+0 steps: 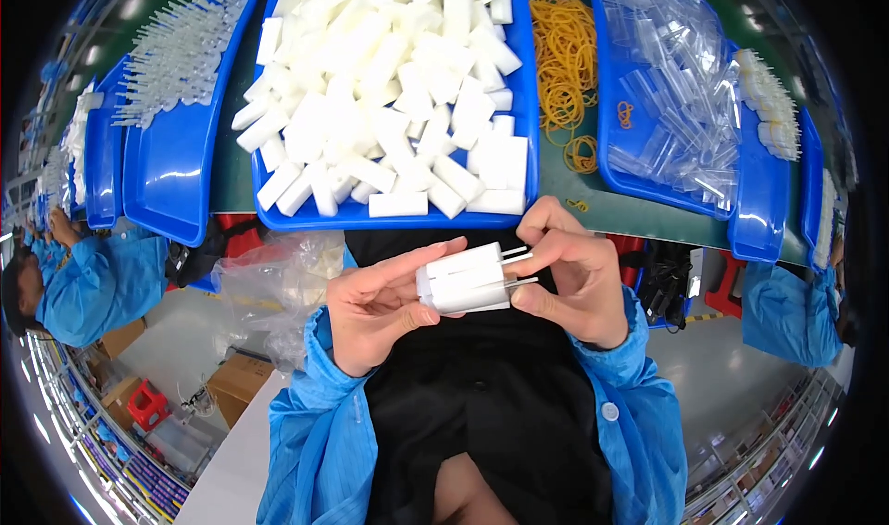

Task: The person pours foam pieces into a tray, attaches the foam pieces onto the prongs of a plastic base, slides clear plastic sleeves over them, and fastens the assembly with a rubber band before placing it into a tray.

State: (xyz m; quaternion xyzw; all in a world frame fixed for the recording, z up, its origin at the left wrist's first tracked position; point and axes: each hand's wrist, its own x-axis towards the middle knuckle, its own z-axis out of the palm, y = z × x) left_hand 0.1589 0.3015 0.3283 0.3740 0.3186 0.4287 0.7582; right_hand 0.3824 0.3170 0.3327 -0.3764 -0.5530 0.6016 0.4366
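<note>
In front of my chest I hold a small bundle of white blocks (466, 280) with a translucent piece at its left end and thin white rods (520, 281) sticking out to the right. My left hand (381, 298) is closed round the bundle's left end, thumb below and fingers above and behind. The fingers of my right hand (576, 275) are bent at the other end, thumb and fingertips touching the rods. Just beyond my hands, a blue tray (407, 220) is heaped with white foam blocks (370, 90).
Yellow rubber bands (561, 53) lie on the green table (607, 215). Clear plastic sleeves (681, 108) fill a blue tray at right; white thin-stemmed parts (181, 57) stand in another at left. People in blue work at both sides (97, 280). A plastic bag (269, 289) hangs at left.
</note>
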